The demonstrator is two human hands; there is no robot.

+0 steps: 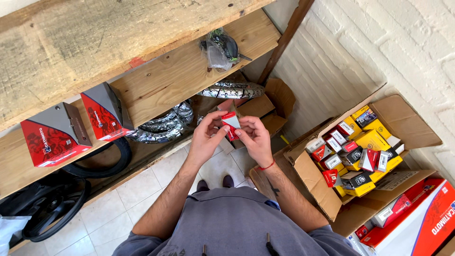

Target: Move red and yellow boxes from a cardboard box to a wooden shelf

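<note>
Both of my hands hold a small red and white box (231,121) in front of my chest. My left hand (206,137) grips its left side with thumb and fingers. My right hand (256,137) pinches its right and lower side; a red cord sits on that wrist. Directly below the box are the tiled floor and the tips of my shoes (215,182).
An open cardboard carton (310,173) at my right holds several small yellow, red and white boxes. Wooden shelves (180,71) at the left carry two red and grey boxes (52,135), a bagged part (220,47) and wrapped tyres (166,123). A larger red and white box (422,223) lies at the lower right.
</note>
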